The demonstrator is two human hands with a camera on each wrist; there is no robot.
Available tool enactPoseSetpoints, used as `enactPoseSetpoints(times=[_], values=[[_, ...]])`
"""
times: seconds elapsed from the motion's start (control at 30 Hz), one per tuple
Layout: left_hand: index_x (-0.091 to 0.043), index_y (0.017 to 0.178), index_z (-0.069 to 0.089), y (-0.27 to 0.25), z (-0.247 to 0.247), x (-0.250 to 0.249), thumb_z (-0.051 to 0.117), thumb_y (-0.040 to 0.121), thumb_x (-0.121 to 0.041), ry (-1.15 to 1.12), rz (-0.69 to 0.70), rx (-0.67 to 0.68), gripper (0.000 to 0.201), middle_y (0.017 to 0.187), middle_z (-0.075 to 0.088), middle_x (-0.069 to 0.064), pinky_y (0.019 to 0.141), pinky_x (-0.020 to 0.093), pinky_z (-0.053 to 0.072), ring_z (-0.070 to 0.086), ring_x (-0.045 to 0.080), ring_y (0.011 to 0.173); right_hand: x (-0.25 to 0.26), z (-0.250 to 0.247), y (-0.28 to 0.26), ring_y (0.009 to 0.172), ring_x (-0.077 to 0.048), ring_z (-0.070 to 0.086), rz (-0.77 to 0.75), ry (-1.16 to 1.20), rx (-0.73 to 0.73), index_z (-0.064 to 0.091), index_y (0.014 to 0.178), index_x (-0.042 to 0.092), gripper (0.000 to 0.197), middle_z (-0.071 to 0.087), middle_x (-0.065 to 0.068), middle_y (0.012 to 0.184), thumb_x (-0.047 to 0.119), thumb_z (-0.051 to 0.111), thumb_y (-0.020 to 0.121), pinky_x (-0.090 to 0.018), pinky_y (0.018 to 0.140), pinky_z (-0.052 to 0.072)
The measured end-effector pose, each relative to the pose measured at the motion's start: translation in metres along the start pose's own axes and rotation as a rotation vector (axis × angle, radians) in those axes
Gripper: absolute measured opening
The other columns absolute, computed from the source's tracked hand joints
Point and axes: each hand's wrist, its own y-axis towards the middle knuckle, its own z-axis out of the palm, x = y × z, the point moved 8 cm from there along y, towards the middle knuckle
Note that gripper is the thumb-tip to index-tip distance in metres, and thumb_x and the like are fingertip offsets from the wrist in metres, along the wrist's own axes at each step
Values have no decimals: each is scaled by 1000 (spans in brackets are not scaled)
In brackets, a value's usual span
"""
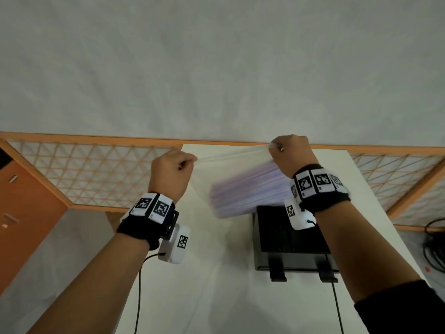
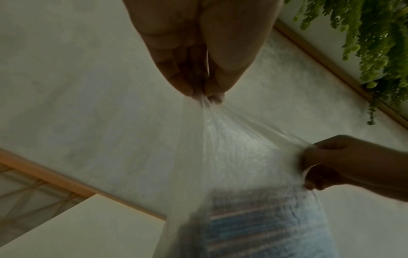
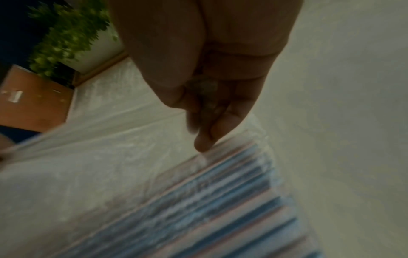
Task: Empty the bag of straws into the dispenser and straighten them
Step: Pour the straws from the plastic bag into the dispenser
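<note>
A clear plastic bag (image 1: 231, 160) hangs stretched between my two raised hands above the white table (image 1: 216, 285). My left hand (image 1: 174, 169) pinches its left top corner, and my right hand (image 1: 289, 150) grips its right top edge. A blurred bundle of pink and blue straws (image 1: 248, 191) lies slanted in the bag, its low end to the left. The black dispenser (image 1: 289, 239) stands open on the table just below the bundle. In the left wrist view my fingertips (image 2: 198, 92) pinch the gathered bag film (image 2: 220, 148). In the right wrist view the straws (image 3: 220, 200) show through the film.
A wooden lattice screen (image 1: 96, 174) runs behind the table on both sides. An orange cabinet (image 1: 26, 201) stands at the left. Black cables (image 1: 433, 249) lie on the floor at the right. Green foliage (image 2: 375, 43) hangs above in the left wrist view.
</note>
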Motion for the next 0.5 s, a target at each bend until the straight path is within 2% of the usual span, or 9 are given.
enactPoseSetpoints(times=[0.07,0.1,0.17,0.2,0.23,0.3,0.37,0.43,0.5], values=[[-2,82,75,-8,-2,2,61,79,7,10,-12,12,17,82,71,10,66,1,42,60,9,67,1,-10,-12,66,-34,59,-31,17,21,67,75,2,28,67,-19,67,14,44,86,-36,69,54],[-3,83,75,-12,-1,5,61,80,6,22,-37,26,17,83,71,10,67,5,45,61,12,68,1,-12,-18,68,-31,64,-39,32,58,69,80,2,28,69,-18,70,13,44,87,-33,68,55],[-7,87,75,-15,8,14,60,83,1,98,-141,133,18,88,72,9,74,23,52,62,18,75,-2,-10,-28,63,-10,68,-27,77,157,70,95,3,28,72,-12,79,10,43,91,-14,54,50],[-10,90,74,-18,17,18,58,84,-1,186,-195,246,19,93,71,8,78,30,52,63,20,82,-3,-8,-31,56,1,64,-11,115,202,68,104,6,28,71,-8,85,9,43,93,-5,46,42],[-12,95,72,-21,28,19,56,85,-3,285,-216,368,21,102,69,8,82,34,51,62,22,92,-4,-7,-33,54,5,60,-1,148,224,66,113,8,30,69,-7,92,8,42,94,-2,45,39],[-15,104,69,-23,44,5,53,84,-6,356,-160,505,27,117,62,5,93,39,46,53,24,112,-3,-8,-35,61,2,58,-19,173,225,62,121,8,32,68,-9,105,6,42,95,3,50,38],[-18,115,63,-22,61,-27,56,85,-13,224,-60,529,32,125,55,0,100,37,41,46,21,120,-1,-10,-35,69,-7,59,-42,166,218,61,122,7,33,67,-11,111,5,42,95,4,54,39],[-19,121,59,-23,84,-53,60,86,-26,127,-57,603,36,127,55,-3,101,35,40,48,18,119,3,-8,-36,78,-12,60,-66,144,227,62,121,7,34,66,-11,114,5,41,95,0,61,41],[-20,111,65,-25,103,-63,59,88,-31,114,-104,661,27,111,65,-3,90,31,46,59,18,105,7,-7,-38,87,-17,64,-105,104,240,64,119,9,33,66,-10,114,6,43,94,-14,75,47]])
